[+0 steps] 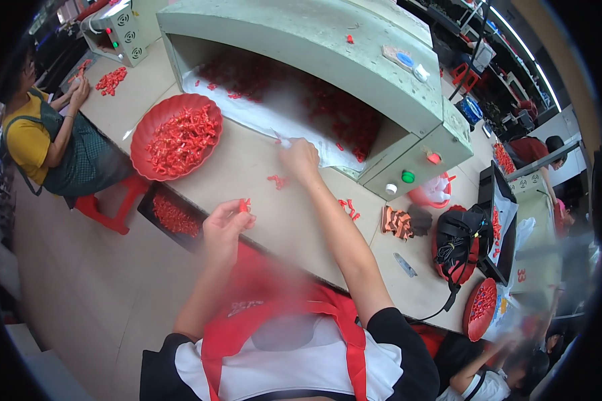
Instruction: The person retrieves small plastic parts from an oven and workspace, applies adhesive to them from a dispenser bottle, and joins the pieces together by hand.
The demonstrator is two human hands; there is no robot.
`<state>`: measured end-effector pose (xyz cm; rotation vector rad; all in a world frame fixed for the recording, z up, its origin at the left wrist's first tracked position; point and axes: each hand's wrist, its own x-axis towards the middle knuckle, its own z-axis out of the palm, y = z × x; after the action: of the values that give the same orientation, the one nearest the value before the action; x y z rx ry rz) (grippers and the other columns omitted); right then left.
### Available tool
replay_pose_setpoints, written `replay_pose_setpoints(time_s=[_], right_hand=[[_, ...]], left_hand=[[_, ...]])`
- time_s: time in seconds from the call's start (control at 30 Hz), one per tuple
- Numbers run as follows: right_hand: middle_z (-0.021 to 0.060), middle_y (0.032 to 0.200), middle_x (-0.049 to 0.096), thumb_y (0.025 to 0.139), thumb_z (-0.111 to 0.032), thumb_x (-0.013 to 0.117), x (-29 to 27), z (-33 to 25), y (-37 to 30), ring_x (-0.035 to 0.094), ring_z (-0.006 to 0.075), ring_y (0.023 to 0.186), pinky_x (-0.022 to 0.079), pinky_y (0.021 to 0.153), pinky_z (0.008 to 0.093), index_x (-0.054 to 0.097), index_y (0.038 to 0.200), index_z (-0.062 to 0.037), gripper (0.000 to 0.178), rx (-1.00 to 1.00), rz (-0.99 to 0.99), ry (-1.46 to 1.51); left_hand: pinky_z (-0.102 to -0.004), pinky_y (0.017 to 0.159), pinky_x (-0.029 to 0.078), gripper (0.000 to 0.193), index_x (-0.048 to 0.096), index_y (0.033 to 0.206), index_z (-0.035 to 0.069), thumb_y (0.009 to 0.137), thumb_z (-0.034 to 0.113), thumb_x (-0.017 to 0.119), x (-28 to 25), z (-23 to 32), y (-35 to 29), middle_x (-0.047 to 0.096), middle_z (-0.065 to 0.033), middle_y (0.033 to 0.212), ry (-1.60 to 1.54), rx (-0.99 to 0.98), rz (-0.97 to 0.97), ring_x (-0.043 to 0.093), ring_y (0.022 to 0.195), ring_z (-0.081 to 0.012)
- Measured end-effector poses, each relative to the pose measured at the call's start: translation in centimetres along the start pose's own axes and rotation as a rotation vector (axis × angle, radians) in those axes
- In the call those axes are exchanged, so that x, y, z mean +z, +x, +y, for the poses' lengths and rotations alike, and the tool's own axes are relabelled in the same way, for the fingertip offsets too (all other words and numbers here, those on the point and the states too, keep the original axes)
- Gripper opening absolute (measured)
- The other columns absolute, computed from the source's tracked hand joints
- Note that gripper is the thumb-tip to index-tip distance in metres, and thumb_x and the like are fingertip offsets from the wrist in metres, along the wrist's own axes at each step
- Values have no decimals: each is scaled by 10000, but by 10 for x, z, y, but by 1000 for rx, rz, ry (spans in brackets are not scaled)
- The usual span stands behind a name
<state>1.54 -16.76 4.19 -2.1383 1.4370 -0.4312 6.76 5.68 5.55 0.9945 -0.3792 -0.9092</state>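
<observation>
Between the thumb and fingertips of my left hand (224,227) is a small red plastic piece (244,206), held above the table's near edge. My right hand (302,160) reaches forward to the front of a pale green metal box (301,40). Its fingers are closed on a small pale pointed thing (282,140), too blurred to name further. Inside the box's wide opening, many red pieces lie on a white sheet (234,109). A few loose red pieces (276,181) lie on the table between my hands; others (349,209) are right of my right forearm.
A red scalloped bowl (138,160) heaped with red pieces stands at left, above a black tray (180,238). Rightward are a striped cloth (396,222), a small blade (405,265), a black bag (459,234) and another red bowl (471,327). A co-worker (53,144) sits at far left.
</observation>
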Motion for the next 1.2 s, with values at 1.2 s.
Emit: replay_pose_setpoints(time_s=[1.2], right_hand=[[154, 960, 592, 751, 49, 626, -124, 64, -177, 624, 212, 836, 528, 686, 275, 453, 1055, 21, 351, -36, 119, 1110]], left_hand=[[-238, 665, 543, 350, 560, 995, -38, 672, -95, 680, 109, -9, 6, 530, -124, 958, 649, 649, -338, 605, 766, -160]])
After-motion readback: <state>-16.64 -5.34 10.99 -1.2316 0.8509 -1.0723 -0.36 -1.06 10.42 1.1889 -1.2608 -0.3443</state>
